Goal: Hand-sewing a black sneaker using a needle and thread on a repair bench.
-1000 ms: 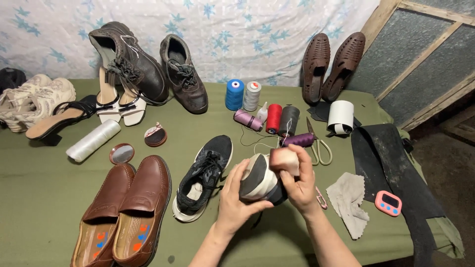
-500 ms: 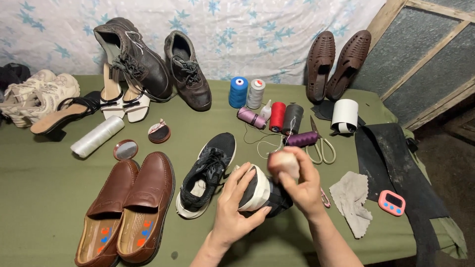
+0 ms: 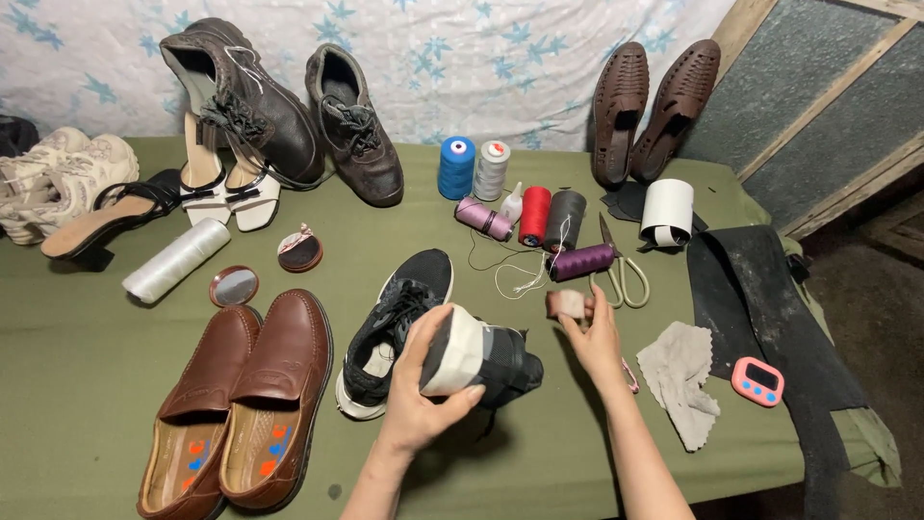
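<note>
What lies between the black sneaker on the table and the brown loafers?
Nothing: in the head view, only bare green cloth separates the black sneaker from the brown loafers.

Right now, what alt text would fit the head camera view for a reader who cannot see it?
A person's left hand holds a black sneaker by its white sole over a green table, while the right hand lifts a small pinkish block. Its mate, brown loafers, thread spools, scissors and other shoes lie around.
</note>
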